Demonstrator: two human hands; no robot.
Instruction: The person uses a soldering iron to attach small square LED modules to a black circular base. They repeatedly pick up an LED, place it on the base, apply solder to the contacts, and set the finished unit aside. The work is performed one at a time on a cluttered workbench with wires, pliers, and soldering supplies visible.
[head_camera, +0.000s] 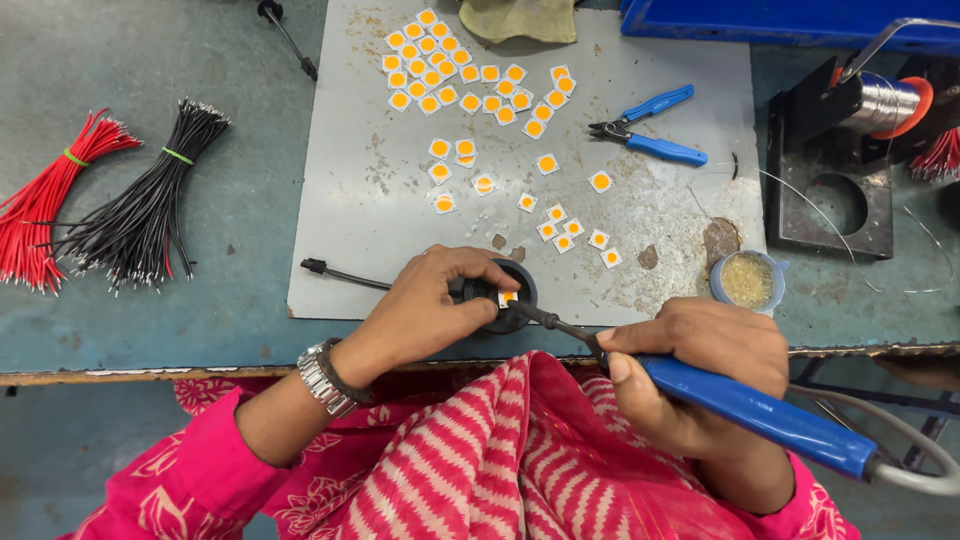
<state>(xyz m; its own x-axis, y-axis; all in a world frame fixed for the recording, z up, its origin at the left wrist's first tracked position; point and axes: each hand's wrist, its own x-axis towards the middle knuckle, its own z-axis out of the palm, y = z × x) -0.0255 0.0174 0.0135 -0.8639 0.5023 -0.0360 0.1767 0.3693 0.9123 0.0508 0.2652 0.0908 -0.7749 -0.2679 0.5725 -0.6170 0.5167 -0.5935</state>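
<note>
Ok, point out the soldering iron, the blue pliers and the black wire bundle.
soldering iron (745, 405), head view, on its blue handle.
blue pliers (655, 125), head view, between its two handles.
black wire bundle (150, 205), head view, mid-bundle.

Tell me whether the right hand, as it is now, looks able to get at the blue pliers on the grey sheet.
Probably not right away: the right hand is closed around the blue soldering iron. The path to the blue pliers looks open over loose square chips, but the hand is occupied.

You are gripping a blue-handled soldering iron (745, 405) over white squares with orange centres (480, 100); red wires (50, 195) and black wires (145, 205) are lying bundled beside your pink, striped clothing (500, 460).
</note>
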